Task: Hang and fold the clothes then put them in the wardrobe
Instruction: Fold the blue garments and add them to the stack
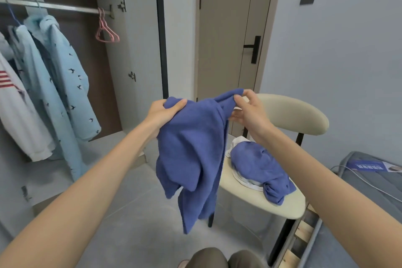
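So, we've got the blue garment (pixel 191 148) held up in the air just left of the chair (pixel 293 113), over open floor (pixel 130 202). Our left hand (pixel 162 113) is bunched around one top edge, and our right hand (pixel 248 111) pinches the other top edge in front of the chair's backrest. The bottom hem hangs free above the floor. On the chair's seat another blue piece (pixel 258 165) lies crumpled over something white (pixel 237 176), close to the seat's near edge. Further left of the chair the wardrobe (pixel 130 50) stands open with pink hangers (pixel 106 30) on its rail. The bed (pixel 369 180) edge sits just right of the chair.
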